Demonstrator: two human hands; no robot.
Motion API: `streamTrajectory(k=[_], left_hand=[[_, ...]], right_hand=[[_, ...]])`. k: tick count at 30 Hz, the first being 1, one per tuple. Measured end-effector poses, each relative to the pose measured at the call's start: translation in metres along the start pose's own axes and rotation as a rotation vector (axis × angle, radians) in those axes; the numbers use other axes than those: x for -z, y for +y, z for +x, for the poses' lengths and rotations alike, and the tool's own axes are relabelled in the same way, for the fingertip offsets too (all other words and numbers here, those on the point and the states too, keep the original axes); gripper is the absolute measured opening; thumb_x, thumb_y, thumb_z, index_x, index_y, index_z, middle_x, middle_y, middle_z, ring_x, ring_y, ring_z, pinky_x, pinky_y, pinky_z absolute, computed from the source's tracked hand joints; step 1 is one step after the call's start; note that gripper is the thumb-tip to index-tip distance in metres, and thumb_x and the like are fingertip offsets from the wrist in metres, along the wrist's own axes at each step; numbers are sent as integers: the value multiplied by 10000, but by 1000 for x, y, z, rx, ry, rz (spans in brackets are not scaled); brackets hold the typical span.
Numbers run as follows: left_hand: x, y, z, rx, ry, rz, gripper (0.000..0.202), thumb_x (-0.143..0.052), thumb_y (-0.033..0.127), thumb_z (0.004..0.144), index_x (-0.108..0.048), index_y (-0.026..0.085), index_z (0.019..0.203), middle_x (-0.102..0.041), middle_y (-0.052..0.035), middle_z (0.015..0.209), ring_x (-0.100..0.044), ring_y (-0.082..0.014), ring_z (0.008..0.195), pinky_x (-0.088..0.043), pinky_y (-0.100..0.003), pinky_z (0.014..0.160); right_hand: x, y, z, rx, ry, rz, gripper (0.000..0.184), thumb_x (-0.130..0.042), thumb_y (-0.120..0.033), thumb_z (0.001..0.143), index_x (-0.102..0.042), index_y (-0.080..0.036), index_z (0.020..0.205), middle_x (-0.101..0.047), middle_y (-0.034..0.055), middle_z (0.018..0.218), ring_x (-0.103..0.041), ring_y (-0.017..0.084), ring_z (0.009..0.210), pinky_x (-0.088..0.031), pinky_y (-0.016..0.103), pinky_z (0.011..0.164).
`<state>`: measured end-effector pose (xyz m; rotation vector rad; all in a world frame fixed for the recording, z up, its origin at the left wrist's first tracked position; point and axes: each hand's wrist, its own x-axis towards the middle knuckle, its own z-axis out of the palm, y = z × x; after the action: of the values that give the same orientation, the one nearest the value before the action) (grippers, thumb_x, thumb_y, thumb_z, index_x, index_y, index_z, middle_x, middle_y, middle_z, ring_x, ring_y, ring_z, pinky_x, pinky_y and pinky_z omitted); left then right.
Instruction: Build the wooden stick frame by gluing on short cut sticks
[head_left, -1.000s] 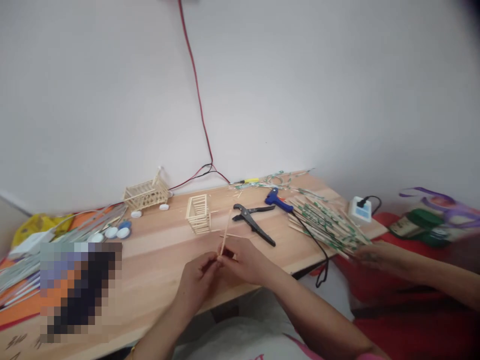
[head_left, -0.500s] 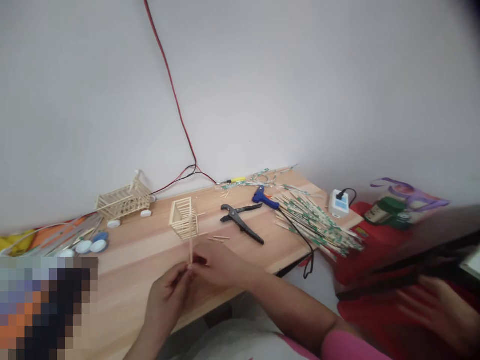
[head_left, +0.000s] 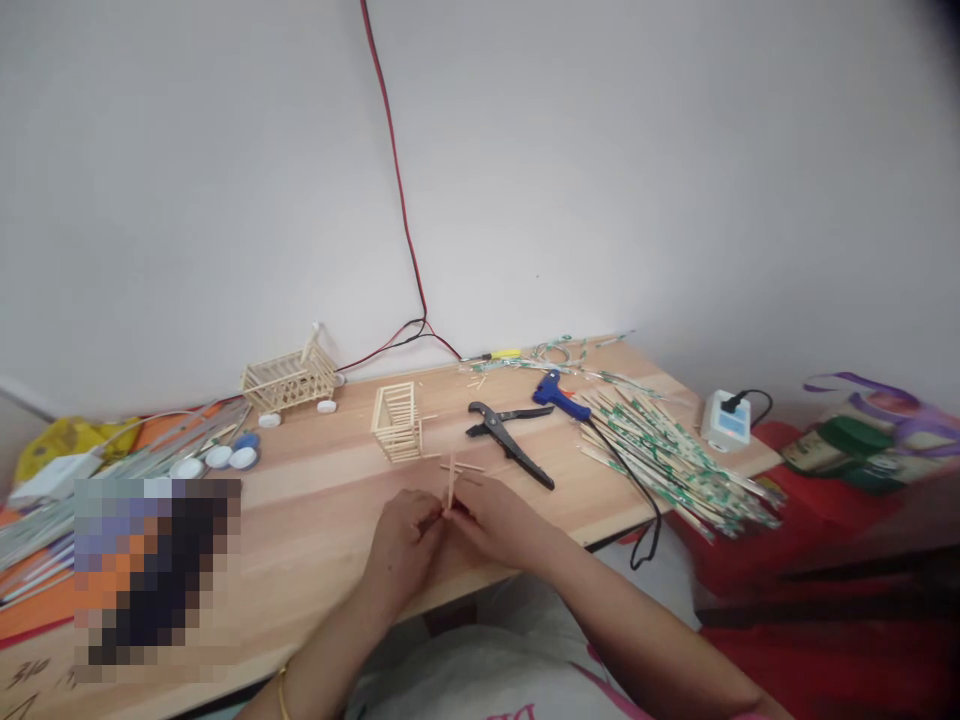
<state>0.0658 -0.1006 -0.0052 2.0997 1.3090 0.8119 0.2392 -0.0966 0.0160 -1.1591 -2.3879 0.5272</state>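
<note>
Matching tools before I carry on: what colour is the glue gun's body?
Blue; the glue gun shows best in the head view.

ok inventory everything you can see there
held stick: 1, tan, front centre
short sticks: several, tan, beyond it
slatted frame: 1, tan, centre
wheeled cart: 1, tan, back left
caps: about four, white and blue, left
rods: many, pale, left
bag: 1, yellow, far left
pliers: 1, black, centre right
glue gun: 1, blue, right
stick pile: many, tan/green, right
slim tool: 1, yellow, back
socket: 1, white, right
cable: 1, red/black, back
container: 1, green, far right
wall: 1, grey, behind
table: 1, brown, beneath
left hand: 1, bare, at held stick
right hand: 1, bare, at held stick
</note>
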Motion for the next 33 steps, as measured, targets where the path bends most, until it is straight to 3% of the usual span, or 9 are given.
streamTrajectory(k=[5,9,13,18,26,33], left_hand=[[0,5,-1,51,-2,-101,212,-513,201,771,-703,211,866,-720,-42,873,-629,-189,836,-489,-308,757],[1,6,-6,64,9,-138,194,-511,239,787,-699,206,819,-713,-34,833,-633,-178,809,-483,-292,739],[7,-1,-10,95,37,-154,165,-547,283,785,-689,200,773,-709,-31,807,-642,-174,798,-478,-280,737],[21,-6,-4,182,94,-216,182,-587,344,773,-689,194,764,-716,-21,793,-654,-170,780,-484,-262,733],[16,-3,2,80,96,-107,175,-572,338,777,-679,209,728,-706,-10,772,-652,-175,769,-486,-281,729],[17,-7,3,32,89,-48,174,-556,332,798,-669,214,737,-702,-5,774,-650,-171,765,-495,-284,723]], right_hand=[[5,-4,0,18,-19,9,95,-496,-203,904,-572,-165,862,-628,73,898,-553,198,851,-420,307,743],[10,-6,-5,15,4,96,75,-541,-210,884,-585,-172,836,-633,52,878,-564,183,841,-425,288,737],[18,13,-11,-47,28,221,49,-607,-202,833,-609,-185,878,-629,9,821,-575,142,751,-421,240,666],[29,39,-7,-153,162,8,64,-578,-174,844,-631,-157,812,-623,37,771,-560,159,737,-403,261,673],[18,21,-6,-69,78,-30,75,-570,-199,868,-635,-162,875,-639,43,840,-579,143,793,-408,229,711],[5,21,27,-234,-67,-274,170,-501,-245,900,-641,-151,885,-677,90,896,-615,183,839,-401,262,726]])
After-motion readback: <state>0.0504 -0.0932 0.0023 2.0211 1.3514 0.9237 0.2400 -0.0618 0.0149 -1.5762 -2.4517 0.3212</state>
